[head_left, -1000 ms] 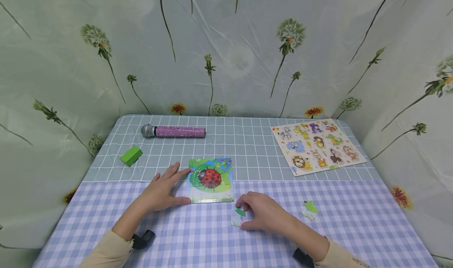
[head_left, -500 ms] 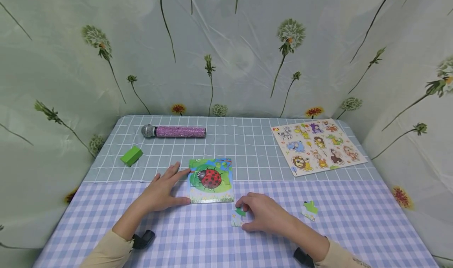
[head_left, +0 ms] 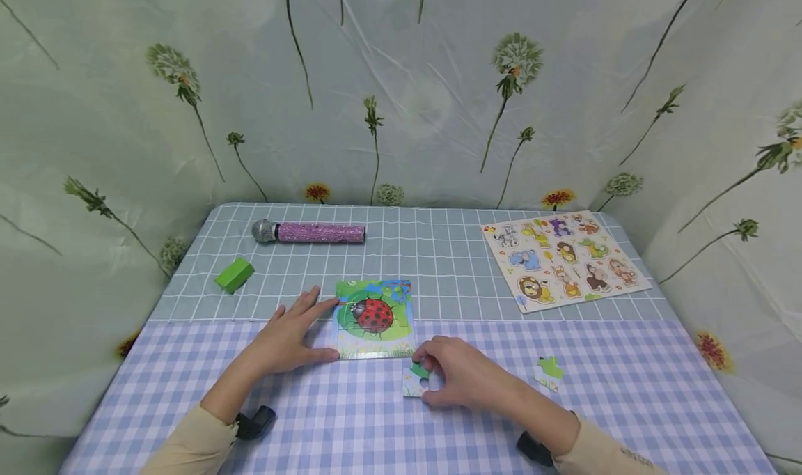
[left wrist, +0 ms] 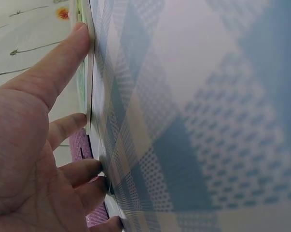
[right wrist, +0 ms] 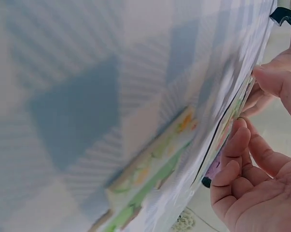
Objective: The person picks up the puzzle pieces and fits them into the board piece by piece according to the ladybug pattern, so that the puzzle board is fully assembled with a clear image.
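Observation:
A square ladybug jigsaw puzzle [head_left: 374,315] lies near the middle of the table. My left hand [head_left: 283,338] is spread beside it, with a fingertip and the thumb touching its left edge. In the left wrist view, the left thumb [left wrist: 58,63] lies along the board's edge. Below the puzzle's lower right corner, my right hand [head_left: 462,375] pinches a jigsaw piece [head_left: 410,386] between thumb and fingers. That piece shows pale blue and green, and the hand covers its right part. Another jigsaw piece [head_left: 550,368], green and pale blue, lies loose right of my right hand.
Toward the back left lie a purple glittery microphone [head_left: 319,233] and a green block [head_left: 234,275]. An animal puzzle board [head_left: 564,260] lies at the back right. Purple checked cloth [head_left: 351,419] covers the near half of the table. A flower-printed curtain [head_left: 432,99] hangs behind.
My right hand has moved slightly left and away from me with the pinched jigsaw piece, closer to the ladybug puzzle. The left hand keeps its place at the puzzle's edge.

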`<control>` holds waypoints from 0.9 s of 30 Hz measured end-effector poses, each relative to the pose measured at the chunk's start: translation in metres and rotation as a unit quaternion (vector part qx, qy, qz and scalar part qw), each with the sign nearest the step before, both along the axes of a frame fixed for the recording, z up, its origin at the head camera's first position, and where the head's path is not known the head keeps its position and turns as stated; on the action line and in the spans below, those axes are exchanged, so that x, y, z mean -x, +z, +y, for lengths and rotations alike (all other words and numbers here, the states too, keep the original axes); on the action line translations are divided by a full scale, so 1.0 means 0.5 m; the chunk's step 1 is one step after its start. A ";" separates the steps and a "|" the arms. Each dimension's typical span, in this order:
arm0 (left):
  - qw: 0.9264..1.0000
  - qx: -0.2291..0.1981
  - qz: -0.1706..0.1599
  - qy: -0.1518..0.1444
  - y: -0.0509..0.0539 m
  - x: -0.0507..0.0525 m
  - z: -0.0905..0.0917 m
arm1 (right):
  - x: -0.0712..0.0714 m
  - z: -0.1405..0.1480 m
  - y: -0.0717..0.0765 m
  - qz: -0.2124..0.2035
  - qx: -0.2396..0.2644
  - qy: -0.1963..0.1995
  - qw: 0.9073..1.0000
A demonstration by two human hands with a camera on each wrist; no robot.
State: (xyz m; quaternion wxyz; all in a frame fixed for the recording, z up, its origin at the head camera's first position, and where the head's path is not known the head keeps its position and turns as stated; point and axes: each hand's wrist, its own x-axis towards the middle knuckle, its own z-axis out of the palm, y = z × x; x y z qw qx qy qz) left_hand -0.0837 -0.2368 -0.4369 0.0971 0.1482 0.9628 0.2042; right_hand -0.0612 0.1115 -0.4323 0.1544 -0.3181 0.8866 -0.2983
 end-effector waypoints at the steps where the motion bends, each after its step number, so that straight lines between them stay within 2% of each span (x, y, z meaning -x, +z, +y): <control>1: 1.000 -0.001 0.000 0.000 0.000 0.000 -0.001 | 0.003 -0.003 0.001 0.001 0.002 0.003 1.000; 17: 1.000 0.005 -0.004 -0.013 -0.010 0.008 -0.006 | 0.056 -0.095 0.022 0.030 0.008 0.012 0.999; 27: 1.000 0.007 0.005 -0.028 -0.012 0.007 -0.015 | 0.090 -0.155 0.019 0.020 0.006 0.012 1.000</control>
